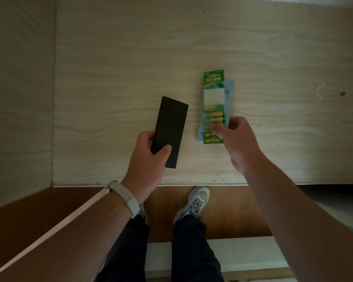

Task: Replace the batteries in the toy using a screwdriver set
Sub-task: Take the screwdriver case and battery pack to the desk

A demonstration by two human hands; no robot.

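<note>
A long black rectangular case (170, 129) is held over the wooden table, and my left hand (149, 159) grips its near end with the thumb on top. To its right lies a green blister pack of yellow batteries (214, 98) on top of a light blue pack (229, 92). My right hand (237, 139) pinches the near end of the battery packs, thumb over the front. No toy is in view.
The pale wood-grain table (120, 68) meets a wall panel on the left and ends at a front edge near my wrists. Below are a brown floor, my legs and grey shoes (194, 202). A white wristband (124, 197) sits on my left wrist.
</note>
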